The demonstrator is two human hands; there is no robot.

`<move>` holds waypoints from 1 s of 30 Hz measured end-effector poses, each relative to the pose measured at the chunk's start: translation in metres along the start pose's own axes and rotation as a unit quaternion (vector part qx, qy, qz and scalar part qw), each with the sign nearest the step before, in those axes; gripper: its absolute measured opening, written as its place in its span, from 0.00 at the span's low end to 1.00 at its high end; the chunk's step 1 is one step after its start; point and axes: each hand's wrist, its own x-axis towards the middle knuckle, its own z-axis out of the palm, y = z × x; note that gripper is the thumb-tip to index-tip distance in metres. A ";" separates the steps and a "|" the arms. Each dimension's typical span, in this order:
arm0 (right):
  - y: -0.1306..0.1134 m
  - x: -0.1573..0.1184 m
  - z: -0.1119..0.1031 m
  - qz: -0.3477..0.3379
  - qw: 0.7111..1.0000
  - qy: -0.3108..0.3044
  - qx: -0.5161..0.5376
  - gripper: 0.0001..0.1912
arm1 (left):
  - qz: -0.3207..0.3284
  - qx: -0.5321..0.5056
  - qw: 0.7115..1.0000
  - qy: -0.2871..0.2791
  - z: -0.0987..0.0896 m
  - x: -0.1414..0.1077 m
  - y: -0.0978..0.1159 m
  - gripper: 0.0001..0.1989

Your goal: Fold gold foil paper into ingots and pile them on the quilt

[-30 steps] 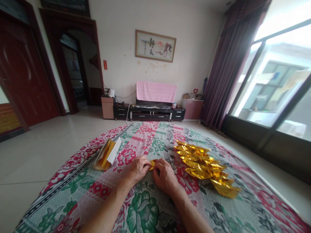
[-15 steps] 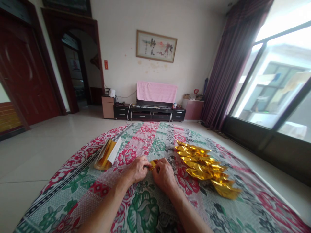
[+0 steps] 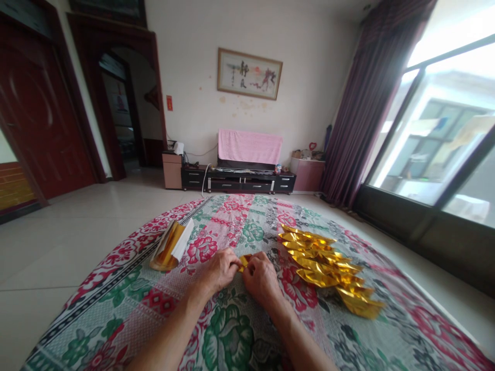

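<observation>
Between my two hands is a small piece of gold foil paper (image 3: 245, 260), mostly covered by the fingers. My left hand (image 3: 221, 269) pinches its left side, and my right hand (image 3: 260, 274) has its fingers curled round the right side. Both hands rest low over the flowered cloth (image 3: 232, 330). To the right lie several folded gold paper ingots (image 3: 317, 263) in an overlapping row, pointed at their ends. On the left sits a curled stack of gold foil sheets (image 3: 170, 245) with white backing showing.
The flowered cloth covers a surface with a rounded far edge. Beyond it, across the tiled floor (image 3: 127, 206), stands a low black TV cabinet (image 3: 240, 184) with a pink towel (image 3: 250, 146) above it. A purple curtain (image 3: 359, 103) and large window are on the right.
My left fingers have shifted slightly at the gold paper, and a bit more of its flat surface shows. The ingots and the sheet stack stay where they were.
</observation>
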 end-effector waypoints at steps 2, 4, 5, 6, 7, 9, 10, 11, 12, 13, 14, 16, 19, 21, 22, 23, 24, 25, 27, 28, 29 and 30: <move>0.000 0.000 0.000 0.004 1.000 0.000 0.000 0.08 | 0.003 0.001 1.000 0.003 0.000 0.000 0.000 0.11; -0.001 0.001 0.000 0.007 1.000 0.000 -0.003 0.07 | 0.005 0.001 1.000 0.006 0.000 0.000 0.000 0.11; -0.001 0.001 0.000 0.009 1.000 -0.001 -0.004 0.07 | 0.005 -0.001 1.000 0.007 0.000 0.000 0.001 0.10; -0.001 0.001 -0.001 0.011 1.000 -0.001 -0.005 0.07 | 0.005 -0.003 1.000 0.007 -0.001 0.000 0.001 0.10; -0.001 0.001 -0.001 0.012 1.000 -0.002 -0.006 0.07 | 0.005 -0.005 1.000 0.007 -0.001 0.000 0.002 0.10; -0.002 0.001 -0.001 0.014 1.000 -0.004 -0.007 0.07 | 0.001 -0.007 1.000 0.009 -0.001 0.000 0.003 0.09; -0.002 0.001 -0.001 0.014 1.000 -0.005 -0.008 0.07 | -0.002 -0.007 1.000 0.010 -0.001 0.000 0.004 0.09; -0.002 0.001 -0.002 0.014 1.000 -0.004 -0.008 0.07 | -0.006 -0.006 1.000 0.010 -0.001 0.000 0.004 0.09; -0.002 0.001 -0.002 0.014 1.000 -0.004 -0.009 0.07 | -0.011 -0.006 1.000 0.008 -0.001 0.000 0.004 0.09; -0.002 0.001 -0.002 0.015 1.000 -0.003 -0.009 0.08 | -0.014 -0.005 1.000 0.004 0.000 0.000 0.004 0.09; -0.002 0.001 -0.002 0.017 1.000 -0.002 -0.010 0.08 | -0.016 -0.005 1.000 0.000 0.000 0.000 0.004 0.09; -0.003 0.002 -0.002 0.022 1.000 -0.003 -0.012 0.08 | -0.016 -0.005 1.000 -0.003 -0.001 0.000 0.003 0.10; -0.004 0.002 -0.004 0.028 0.999 -0.006 -0.013 0.08 | -0.013 -0.009 1.000 -0.001 -0.002 -0.001 0.004 0.11; -0.005 0.002 -0.005 0.031 0.999 -0.007 -0.014 0.08 | -0.016 -0.011 1.000 -0.002 -0.003 -0.002 0.006 0.11; -0.005 0.002 -0.005 0.031 0.999 -0.008 -0.015 0.08 | -0.018 -0.011 1.000 -0.002 -0.004 -0.002 0.006 0.10; -0.005 0.002 -0.005 0.032 0.999 -0.009 -0.016 0.08 | -0.020 -0.011 1.000 -0.001 -0.004 -0.002 0.007 0.09; -0.005 0.002 -0.005 0.032 0.999 -0.011 -0.017 0.08 | -0.022 -0.010 1.000 0.000 -0.004 -0.003 0.008 0.08; -0.006 0.002 -0.005 0.033 0.999 -0.012 -0.017 0.08 | -0.023 -0.009 1.000 0.002 -0.004 -0.003 0.008 0.08; -0.005 0.002 -0.005 0.035 0.999 -0.014 -0.016 0.07 | -0.026 -0.006 1.000 0.007 -0.002 -0.003 0.008 0.07; -0.005 0.002 -0.004 0.036 0.999 -0.015 -0.014 0.07 | -0.026 -0.004 1.000 0.009 -0.002 -0.003 0.008 0.07; -0.005 0.002 -0.004 0.036 0.999 -0.015 -0.013 0.07 | -0.026 -0.002 1.000 0.010 -0.001 -0.003 0.008 0.07; -0.005 0.002 -0.004 0.036 0.999 -0.014 -0.011 0.07 | -0.027 0.000 1.000 0.012 0.000 -0.003 0.008 0.07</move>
